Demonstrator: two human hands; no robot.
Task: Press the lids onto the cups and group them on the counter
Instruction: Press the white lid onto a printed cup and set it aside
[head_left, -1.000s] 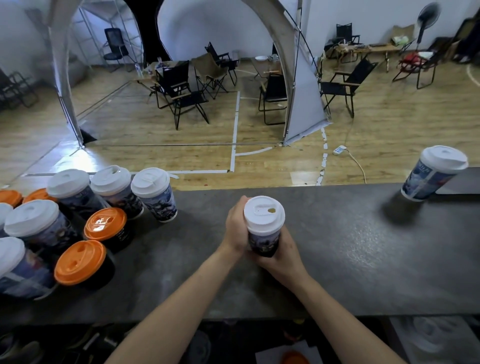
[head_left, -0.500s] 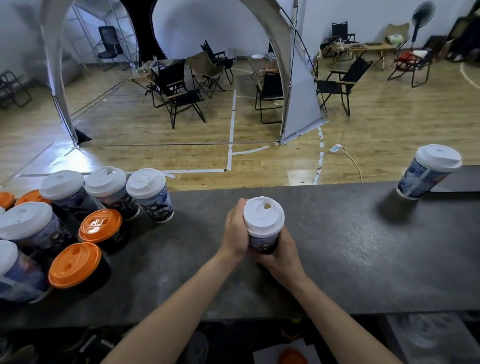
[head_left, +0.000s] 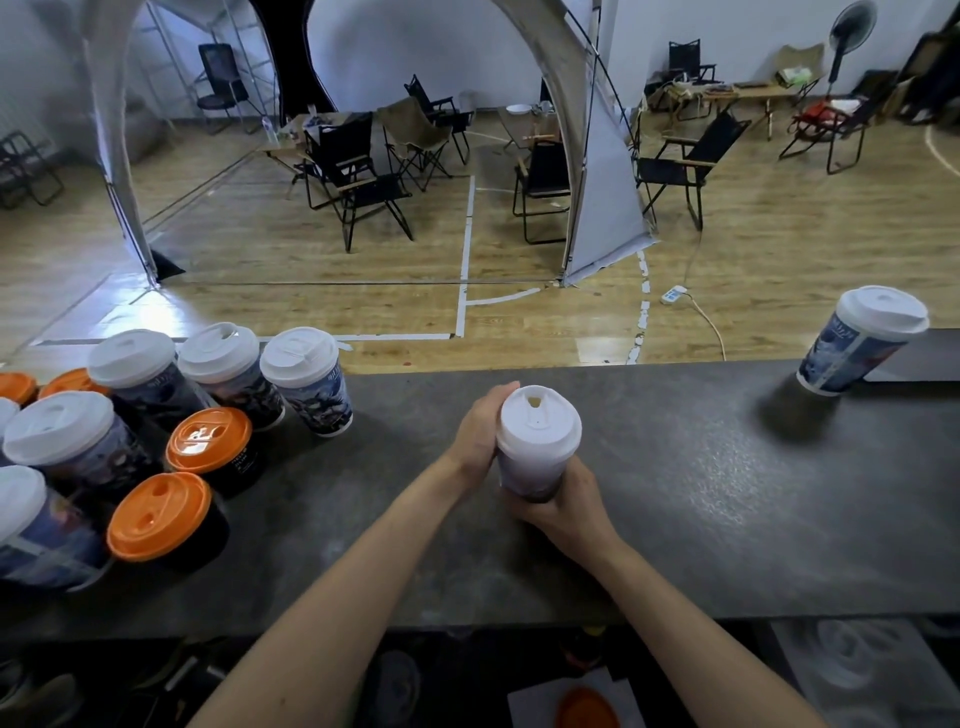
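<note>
The cup (head_left: 532, 467) was upright near the middle of the counter (head_left: 675, 493), with a white lid (head_left: 537, 423) on top and the sip hole turned away from the person. The right hand hid the base, so I could not tell whether it rested on the counter or was raised a little. The left hand (head_left: 480, 426) was curled against the left side of the lid and upper wall, with its fingertips round the far edge. The right hand (head_left: 563, 504) was wrapped round the lower body from the near side. Both hands were gripping the cup, and neither was spread flat.

The lid looked level, but the view did not show whether its rim had snapped on all the way round. The step in hand seemed to be seating it. To do that well, the low hand would only steady the cup, because a hard squeeze on the thin wall could bow the mouth and pop the rim off. Pressure should come straight down on the rim and work round it, not on one side, with the base flat on the counter.

The group (head_left: 218, 415) of white- and orange-lidded cups stood well to the left. The cup would probably fit best beside its rightmost white-lidded one, set down without nudging it. A far cup (head_left: 862, 345), lidded, stood alone at the right end.
</note>
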